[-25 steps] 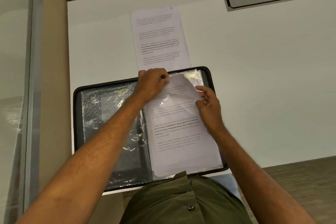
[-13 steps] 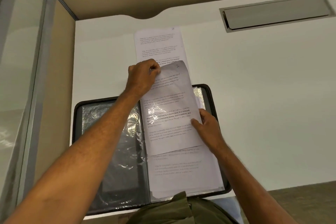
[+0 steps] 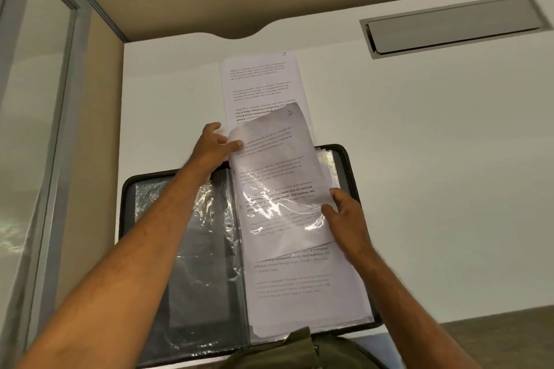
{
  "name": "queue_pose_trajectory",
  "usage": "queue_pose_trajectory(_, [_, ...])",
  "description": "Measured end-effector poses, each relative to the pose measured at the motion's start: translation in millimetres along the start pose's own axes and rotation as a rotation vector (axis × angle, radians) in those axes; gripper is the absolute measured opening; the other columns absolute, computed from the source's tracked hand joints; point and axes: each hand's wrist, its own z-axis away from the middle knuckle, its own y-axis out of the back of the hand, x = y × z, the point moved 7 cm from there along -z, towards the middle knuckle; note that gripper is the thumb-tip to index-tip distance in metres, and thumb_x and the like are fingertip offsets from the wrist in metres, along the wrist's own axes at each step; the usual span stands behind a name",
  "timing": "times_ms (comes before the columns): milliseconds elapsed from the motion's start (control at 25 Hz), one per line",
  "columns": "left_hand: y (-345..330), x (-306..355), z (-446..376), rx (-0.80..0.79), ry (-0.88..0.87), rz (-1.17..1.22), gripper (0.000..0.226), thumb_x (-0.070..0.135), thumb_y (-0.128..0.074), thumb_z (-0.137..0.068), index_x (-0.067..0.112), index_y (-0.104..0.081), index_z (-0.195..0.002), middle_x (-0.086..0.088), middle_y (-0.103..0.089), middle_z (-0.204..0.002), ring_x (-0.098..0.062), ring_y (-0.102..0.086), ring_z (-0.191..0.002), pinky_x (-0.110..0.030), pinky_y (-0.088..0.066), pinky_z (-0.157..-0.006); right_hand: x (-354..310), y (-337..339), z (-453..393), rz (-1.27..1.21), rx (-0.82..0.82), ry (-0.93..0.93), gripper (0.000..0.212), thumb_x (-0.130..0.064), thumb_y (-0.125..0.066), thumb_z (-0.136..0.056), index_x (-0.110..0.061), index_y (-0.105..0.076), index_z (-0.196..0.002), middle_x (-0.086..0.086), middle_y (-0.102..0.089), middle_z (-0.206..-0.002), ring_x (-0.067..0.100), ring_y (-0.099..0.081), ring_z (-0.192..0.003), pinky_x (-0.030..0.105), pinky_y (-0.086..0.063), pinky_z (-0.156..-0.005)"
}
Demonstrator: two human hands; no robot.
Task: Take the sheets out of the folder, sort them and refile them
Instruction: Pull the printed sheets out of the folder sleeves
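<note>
The left hand pinches the upper left corner of a printed sheet, thumb on top. The right hand grips the same sheet at its lower right edge. The sheet spans between the hands, above the open folder on the white worktop. Beyond the left hand another sheet lies flat.

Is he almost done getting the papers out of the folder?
Not yet. One sheet already lies on the table. Both hands, left and right, hold a second sheet partly pulled out. More pages remain in the folder, unsorted.
</note>
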Motion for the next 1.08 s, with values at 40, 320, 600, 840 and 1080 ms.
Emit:
queue_pose_trajectory(40, [1.4, -5.9, 0.2, 0.002, 0.021, 0.02, 0.079, 0.025, -0.083, -0.087, 0.015, -0.037, -0.151, -0.006, -0.059, -0.12, -0.023, -0.06, -0.112, -0.03, -0.05, -0.089, 0.1, 0.2, 0.2, 0.001, 0.002, 0.001, 0.035, -0.002, -0.057, -0.097, -0.022, -0.071, -0.122, -0.012, -0.074, -0.113, 0.003, -0.071, -0.099, 0.017, -0.056, -0.081])
queue_pose_trajectory(320, [-5.6, -7.0, 0.4, -0.069, 0.068, 0.036, 0.012, 0.008, -0.076, -0.09, 0.004, -0.07, -0.1, -0.007, -0.073, -0.093, -0.019, -0.065, -0.085, -0.02, -0.052, -0.069, -3.3, 1.6, 1.6, -0.035, 0.006, 0.004, 0.035, -0.001, -0.058, -0.096, -0.029, -0.071, -0.11, -0.016, -0.076, -0.104, 0.003, -0.073, -0.092, 0.02, -0.059, -0.077])
queue_pose_trajectory(600, [-0.1, 18.4, -16.0, 0.031, 0.065, 0.214, 0.011, 0.008, -0.069, -0.096, 0.007, -0.068, -0.107, -0.005, -0.073, -0.101, -0.015, -0.068, -0.085, -0.022, -0.053, -0.064, 2.3, 1.0, -4.5, -0.067, -0.014, -0.039, 0.024, -0.005, -0.062, -0.096, -0.025, -0.072, -0.105, -0.001, -0.076, -0.098, 0.021, -0.073, -0.093, 0.035, -0.061, -0.088])
queue_pose_trajectory(840, [13.5, 34.7, -45.1, 0.139, 0.07, 0.477, 0.013, 0.01, -0.072, -0.094, 0.016, -0.068, -0.105, -0.004, -0.075, -0.103, -0.021, -0.069, -0.093, -0.034, -0.058, -0.08, 1.0, 0.7, -9.4, -0.049, 0.01, -0.054, 0.012, -0.016, -0.067, -0.099, -0.023, -0.074, -0.106, -0.006, -0.076, -0.095, 0.007, -0.071, -0.083, 0.026, -0.059, -0.082])
queue_pose_trajectory(1080, [10.9, 15.6, -42.4, -0.039, 0.179, 0.357, 0.041, 0.012, -0.075, -0.093, 0.006, -0.06, -0.13, -0.009, -0.072, -0.108, -0.017, -0.066, -0.082, -0.032, -0.053, -0.065, 0.0, 3.1, -8.7, -0.038, 0.071, -0.086, 0.013, -0.015, -0.064, -0.1, -0.024, -0.073, -0.099, -0.008, -0.076, -0.09, 0.01, -0.071, -0.08, 0.024, -0.059, -0.075])
